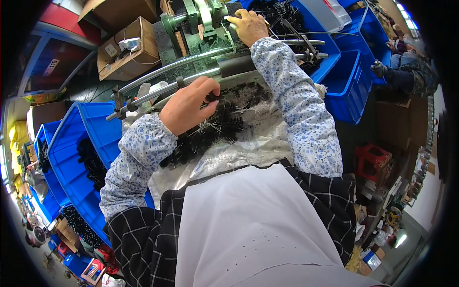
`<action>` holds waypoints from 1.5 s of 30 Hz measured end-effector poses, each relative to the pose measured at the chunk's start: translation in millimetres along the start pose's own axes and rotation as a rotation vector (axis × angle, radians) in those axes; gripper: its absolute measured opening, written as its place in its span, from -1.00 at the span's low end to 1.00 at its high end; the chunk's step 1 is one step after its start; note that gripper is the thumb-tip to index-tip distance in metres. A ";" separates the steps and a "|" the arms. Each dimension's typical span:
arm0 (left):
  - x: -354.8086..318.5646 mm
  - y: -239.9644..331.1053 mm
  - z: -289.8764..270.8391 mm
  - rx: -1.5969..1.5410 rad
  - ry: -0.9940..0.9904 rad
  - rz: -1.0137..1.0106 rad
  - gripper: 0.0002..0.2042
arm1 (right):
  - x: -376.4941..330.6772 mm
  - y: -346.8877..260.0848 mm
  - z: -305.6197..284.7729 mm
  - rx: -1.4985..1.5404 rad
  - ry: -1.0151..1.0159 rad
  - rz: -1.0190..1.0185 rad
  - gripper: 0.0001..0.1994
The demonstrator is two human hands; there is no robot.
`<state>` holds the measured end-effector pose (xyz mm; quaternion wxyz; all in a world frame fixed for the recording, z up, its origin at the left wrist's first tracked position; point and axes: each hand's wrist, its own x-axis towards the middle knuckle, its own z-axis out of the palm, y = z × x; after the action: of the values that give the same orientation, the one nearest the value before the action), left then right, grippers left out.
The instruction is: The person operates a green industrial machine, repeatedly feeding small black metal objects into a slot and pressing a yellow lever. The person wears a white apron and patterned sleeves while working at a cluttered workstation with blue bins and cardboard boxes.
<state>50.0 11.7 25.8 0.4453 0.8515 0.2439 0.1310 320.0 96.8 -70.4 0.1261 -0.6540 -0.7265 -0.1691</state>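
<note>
My left hand (190,106) is closed above my lap, thumb and fingers pinched around something small and dark that they mostly hide. Just below it, a pile of black bristle brushes with thin wire stems (210,131) lies on a white plastic sheet (253,150). My right hand (249,27) reaches up to the green machine (204,21). Its thumb and fingertips are drawn together beside the machine's right end; what they hold, if anything, is too small to make out. Two metal rails (165,91) run crosswise in front of the machine, between it and my lap.
A blue bin (321,21) of black wire pieces stands beyond my right hand, with a smaller blue bin (345,91) nearer. Blue bins (71,143) holding black brushes are at my left. A cardboard box (129,50) sits left of the machine. Another person (406,71) is at far right.
</note>
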 end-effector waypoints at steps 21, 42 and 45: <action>-10.0 -7.2 -11.2 0.019 0.032 -0.013 -0.76 | 1.7 -70.0 -16.6 0.063 -0.022 0.153 -0.78; 23.9 -12.8 8.3 -0.116 0.332 0.112 -0.76 | -23.2 24.4 -104.9 0.299 -0.010 0.161 -0.74; 37.4 -13.6 13.4 -0.094 0.392 0.160 -0.77 | -58.6 -36.1 -124.5 0.886 -0.363 0.009 -0.65</action>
<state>83.5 28.9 7.2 0.4170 0.8045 0.2513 0.3403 286.0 -10.7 16.4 0.2645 -0.5592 -0.7362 0.2745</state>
